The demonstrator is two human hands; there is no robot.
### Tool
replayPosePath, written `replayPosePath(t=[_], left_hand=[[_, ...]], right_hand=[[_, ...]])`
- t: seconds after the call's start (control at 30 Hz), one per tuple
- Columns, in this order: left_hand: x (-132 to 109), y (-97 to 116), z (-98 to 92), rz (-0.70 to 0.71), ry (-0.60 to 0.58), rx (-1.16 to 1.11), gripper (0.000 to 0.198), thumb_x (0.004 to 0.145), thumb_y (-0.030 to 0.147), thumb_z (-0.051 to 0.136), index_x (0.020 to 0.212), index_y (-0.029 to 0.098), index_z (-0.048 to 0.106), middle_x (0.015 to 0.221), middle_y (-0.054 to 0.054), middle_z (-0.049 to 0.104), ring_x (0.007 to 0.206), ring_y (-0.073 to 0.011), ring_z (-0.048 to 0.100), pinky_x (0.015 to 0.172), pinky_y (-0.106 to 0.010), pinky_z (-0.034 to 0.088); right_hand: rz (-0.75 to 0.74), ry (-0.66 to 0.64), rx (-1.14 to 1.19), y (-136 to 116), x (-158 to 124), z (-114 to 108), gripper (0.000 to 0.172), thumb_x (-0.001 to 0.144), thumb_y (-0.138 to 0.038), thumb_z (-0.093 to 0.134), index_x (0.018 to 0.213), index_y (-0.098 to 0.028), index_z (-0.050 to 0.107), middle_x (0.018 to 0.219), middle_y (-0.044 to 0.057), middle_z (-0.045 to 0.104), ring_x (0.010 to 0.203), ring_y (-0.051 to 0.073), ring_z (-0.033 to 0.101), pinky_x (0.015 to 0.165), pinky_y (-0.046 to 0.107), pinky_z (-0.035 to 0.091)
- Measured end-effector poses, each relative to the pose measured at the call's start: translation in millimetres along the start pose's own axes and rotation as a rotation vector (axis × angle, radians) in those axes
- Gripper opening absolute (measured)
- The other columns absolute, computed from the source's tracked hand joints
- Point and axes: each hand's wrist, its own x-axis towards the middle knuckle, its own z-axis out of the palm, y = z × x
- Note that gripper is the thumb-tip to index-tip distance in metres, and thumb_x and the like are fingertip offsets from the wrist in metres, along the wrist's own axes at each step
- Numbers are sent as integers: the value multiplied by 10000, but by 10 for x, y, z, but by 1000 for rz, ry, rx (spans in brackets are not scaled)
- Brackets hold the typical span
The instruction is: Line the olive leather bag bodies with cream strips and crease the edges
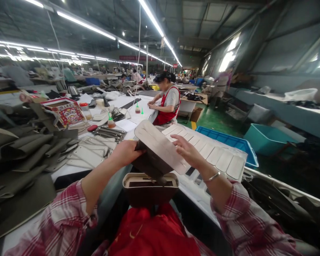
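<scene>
I am pinching the left edge of a dark piece (149, 161) with the left hand (129, 152); its pale panel (160, 145) is tilting between the two hands. The right hand (187, 149) is reaching over the panel, fingers parted; whether they are touching it, I cannot tell. Below both hands, a dark box (149, 195) is standing open-topped. Beyond the left hand, pale plates (87, 153) are overlapping on the bench (64, 170); right of the right hand, pale strips (236, 167) are lying in a row.
</scene>
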Motion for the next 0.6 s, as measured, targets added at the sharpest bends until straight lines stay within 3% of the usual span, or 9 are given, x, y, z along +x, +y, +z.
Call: replayPosePath(t=[0.1, 0.17, 0.3, 0.43, 0.6], left_hand=[[-51, 47, -18, -2, 13, 23, 409, 792, 508, 419, 806, 180, 663, 730, -69, 676, 708, -227, 619, 571, -267, 391], [-103, 86, -9, -12, 30, 111, 425, 810, 502, 385, 844, 175, 655, 752, -89, 681, 730, -253, 628, 587, -289, 397], [-209, 87, 78, 11, -2, 240, 420, 838, 480, 342, 898, 185, 636, 818, -103, 688, 776, -287, 636, 619, -325, 412], [-258, -29, 220, 106, -32, 190, 397, 858, 473, 331, 964, 220, 619, 896, -71, 683, 832, -263, 630, 647, -315, 425], [-223, -101, 256, 156, 64, 225, 393, 881, 445, 322, 942, 205, 627, 869, -75, 670, 835, -240, 619, 665, -299, 420]], right_hand=[[-70, 13, -286, -75, -109, 166, 1059, 572, -627, 659, 1399, -154, 198, 1358, 163, 360, 1215, 308, 363, 988, 456, 313], [-102, 46, -416, -60, -160, 318, 1119, 548, -569, 702, 1416, -146, 137, 1396, 165, 294, 1252, 312, 302, 1029, 463, 269], [-71, 63, -449, 119, -231, 547, 993, 645, -387, 671, 1420, -139, 101, 1328, 160, 364, 1197, 282, 369, 1009, 442, 328], [-142, 80, -401, 318, -300, 639, 923, 685, -335, 639, 1412, -132, 107, 1327, 170, 355, 1214, 276, 347, 1016, 442, 333], [-221, 145, -393, 408, -276, 691, 902, 692, -297, 629, 1405, -121, 106, 1341, 177, 341, 1234, 274, 321, 1035, 445, 320]])
